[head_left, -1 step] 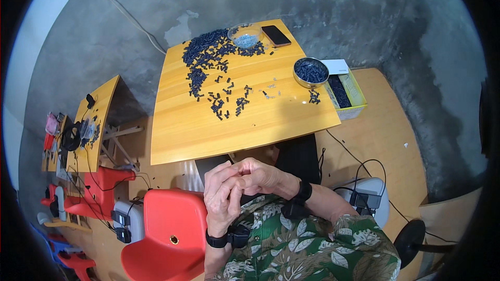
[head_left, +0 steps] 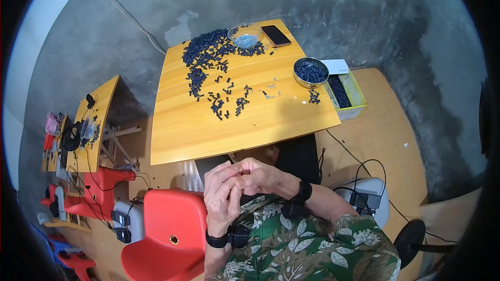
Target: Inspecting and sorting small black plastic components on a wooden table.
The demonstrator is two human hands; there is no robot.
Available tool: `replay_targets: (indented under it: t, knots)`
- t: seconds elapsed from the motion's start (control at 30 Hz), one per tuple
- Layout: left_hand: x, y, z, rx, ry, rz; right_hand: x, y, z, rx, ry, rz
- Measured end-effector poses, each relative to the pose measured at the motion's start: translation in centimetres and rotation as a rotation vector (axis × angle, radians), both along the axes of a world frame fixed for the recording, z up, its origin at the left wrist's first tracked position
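Close to my body, below the near edge of the wooden table (head_left: 208,140), both hands meet with bent fingers. My left hand (head_left: 221,198) has its fingers curled and its fingertips against the right. My right hand (head_left: 259,175) pinches at the same spot. Anything between the fingertips is hidden or too small to make out. On the table lie a large pile of small dark blue-black cylindrical pieces (head_left: 208,47) and several loose ones nearer. A metal bowl (head_left: 311,84) holds similar dark pieces. A clear bowl (head_left: 230,32) contains small pale-blue transparent bits.
A phone (head_left: 276,36) lies at the table's far edge. Right of the table stands a yellow-edged box (head_left: 358,93) with dark pieces inside. A red chair (head_left: 172,213) is at my left, and a second table (head_left: 99,93) is beyond it. Cables (head_left: 346,144) cross the floor.
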State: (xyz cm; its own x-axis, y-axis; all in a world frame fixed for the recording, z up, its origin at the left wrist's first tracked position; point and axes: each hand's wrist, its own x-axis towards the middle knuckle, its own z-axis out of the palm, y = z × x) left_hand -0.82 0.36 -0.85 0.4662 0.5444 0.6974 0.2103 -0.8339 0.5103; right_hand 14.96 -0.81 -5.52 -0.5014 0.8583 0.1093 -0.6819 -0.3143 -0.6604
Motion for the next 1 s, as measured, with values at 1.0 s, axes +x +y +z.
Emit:
replay_targets:
  t: [1.0]
  knots:
    - [0.6, -0.1, -0.3, 0.017, 0.042, 0.010, -1.0, 0.1, 0.0, -0.010, -0.007, -0.022]
